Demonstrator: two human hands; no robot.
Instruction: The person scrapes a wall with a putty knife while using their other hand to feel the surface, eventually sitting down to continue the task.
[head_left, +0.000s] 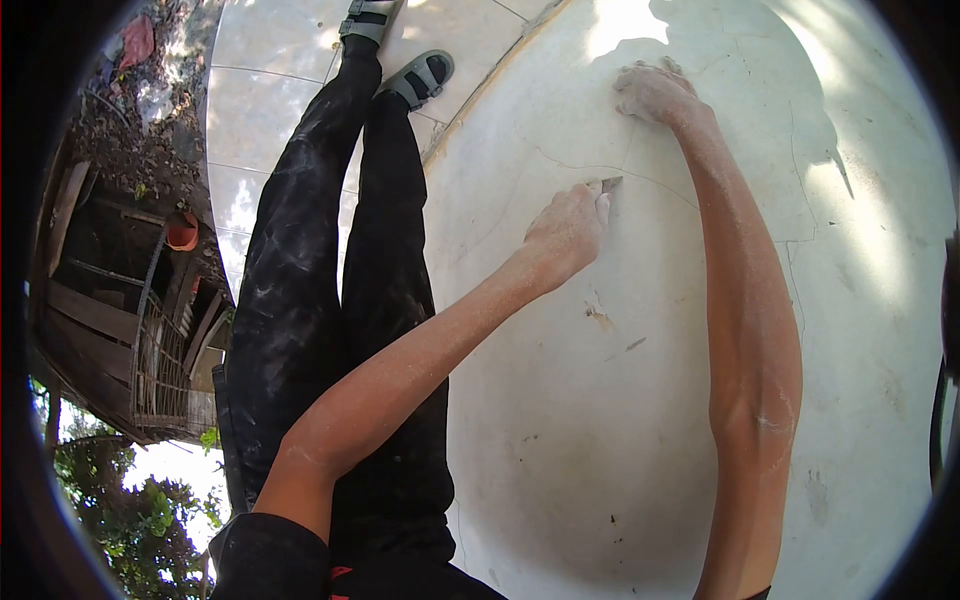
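Observation:
My left hand [565, 230], dusted with white powder, is closed round a small scraper [611, 185]. Only its short grey metal blade and a bit of its light-coloured handle show past the fingers, against the pale wall [640, 400]. Farther up, my right hand [655, 93], also powdery, rests on the same surface with its fingers spread and nothing visible in it. Thin cracks run across the wall near both hands. A chipped brownish patch [598, 316] and a dark streak [635, 344] mark it below the scraper.
My legs [300, 250] in dusty black trousers and my sandals [425, 78] are on pale floor tiles [270, 120] beside the wall's edge. Leaf-strewn ground, an orange pot [182, 231] and a wooden structure [100, 310] lie at the left. Sunlight patches and shadow cover the wall.

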